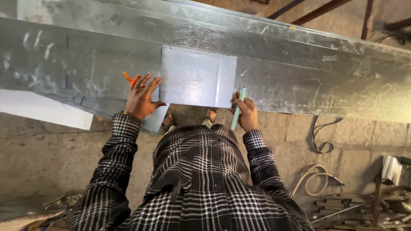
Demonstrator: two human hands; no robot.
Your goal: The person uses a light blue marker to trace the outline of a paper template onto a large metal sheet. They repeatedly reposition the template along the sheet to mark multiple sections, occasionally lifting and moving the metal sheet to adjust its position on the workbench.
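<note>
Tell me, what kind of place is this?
Probably a sheet-metal workshop. A long metal sheet lies across a rough concrete floor, the right hand holds a marker, and scrap strips lie nearby.

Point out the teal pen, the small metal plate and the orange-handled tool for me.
teal pen [238, 109], head view, mid-barrel above the right hand.
small metal plate [198, 77], head view, centre of its face.
orange-handled tool [130, 79], head view, orange tip above the left hand's fingers.
</note>
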